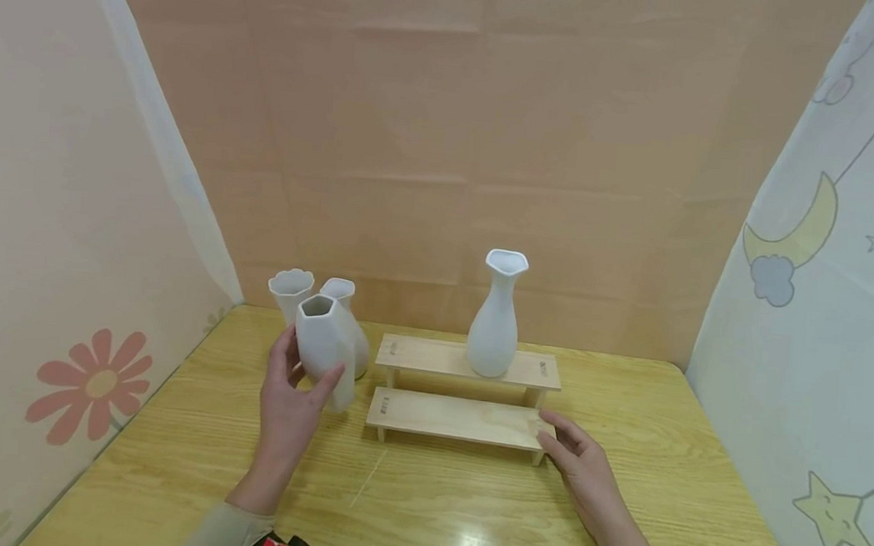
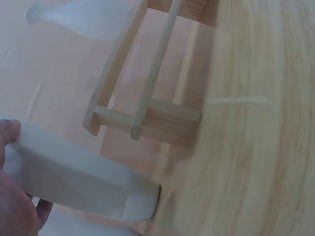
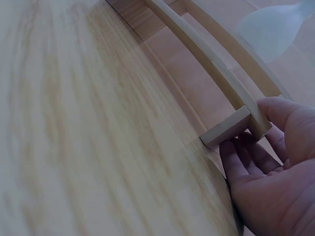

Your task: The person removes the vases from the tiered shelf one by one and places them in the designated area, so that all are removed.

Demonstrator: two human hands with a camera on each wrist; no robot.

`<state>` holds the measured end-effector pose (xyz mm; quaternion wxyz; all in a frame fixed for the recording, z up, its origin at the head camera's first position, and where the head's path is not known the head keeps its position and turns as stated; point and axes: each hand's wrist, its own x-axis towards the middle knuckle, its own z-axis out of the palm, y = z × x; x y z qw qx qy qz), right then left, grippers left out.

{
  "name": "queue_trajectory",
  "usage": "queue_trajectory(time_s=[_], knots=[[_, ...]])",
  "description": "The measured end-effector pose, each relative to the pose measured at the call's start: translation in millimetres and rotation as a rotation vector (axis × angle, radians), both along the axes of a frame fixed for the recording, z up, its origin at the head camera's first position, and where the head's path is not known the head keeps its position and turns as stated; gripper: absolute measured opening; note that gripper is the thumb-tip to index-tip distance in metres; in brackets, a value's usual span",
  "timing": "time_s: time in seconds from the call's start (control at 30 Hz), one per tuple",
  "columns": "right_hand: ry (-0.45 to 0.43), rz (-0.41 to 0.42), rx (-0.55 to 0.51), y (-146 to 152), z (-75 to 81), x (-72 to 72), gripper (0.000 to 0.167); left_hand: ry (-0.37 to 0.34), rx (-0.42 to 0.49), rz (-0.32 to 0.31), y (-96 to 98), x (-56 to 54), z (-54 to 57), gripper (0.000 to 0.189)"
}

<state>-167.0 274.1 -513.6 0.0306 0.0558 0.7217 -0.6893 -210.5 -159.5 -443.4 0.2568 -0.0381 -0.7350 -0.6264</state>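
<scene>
My left hand (image 1: 293,394) grips a white faceted vase (image 1: 321,345) with a five-sided mouth, thumb on the near side and fingers behind. The vase leans, its base lower right; in the left wrist view the vase (image 2: 93,174) has its base close to the table, and I cannot tell whether they touch. At the right end of the two-step wooden stand (image 1: 458,418), my right hand (image 1: 583,466) holds the lower board's end between thumb and fingers. Several fingers (image 3: 234,160) show beside the stand's leg (image 3: 226,125). A tall white vase (image 1: 493,335) stands upright on the upper step.
Behind the held vase are a white vase with a scalloped rim (image 1: 291,282) and another white vase (image 1: 340,287), both partly hidden. All stand on a wood-grain table (image 1: 423,506), with a peach backdrop (image 1: 474,158) behind and printed cloths at both sides.
</scene>
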Motion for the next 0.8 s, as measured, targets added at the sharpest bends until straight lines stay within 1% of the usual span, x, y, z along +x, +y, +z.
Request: queue_trajectory(time_s=[0.17,0.43,0.6,0.8], knots=[[0.002,-0.003,-0.009,-0.6,0.7,-0.5,0.069,-0.023,-0.009,0.02,-1.2,-4.9,-8.9,0.089],[0.005,-0.008,-0.012,-1.1,1.4,-0.7,0.067,-0.037,-0.038,0.043,-4.8,-13.7,-22.7,0.088],[0.007,-0.011,-0.009,-1.6,2.0,-0.7,0.067,-0.04,-0.049,0.036,-6.2,-15.2,-26.9,0.089],[0.002,-0.014,-0.008,-1.8,2.3,-0.4,0.068,-0.054,-0.046,0.026,-6.4,-14.5,-27.6,0.088]])
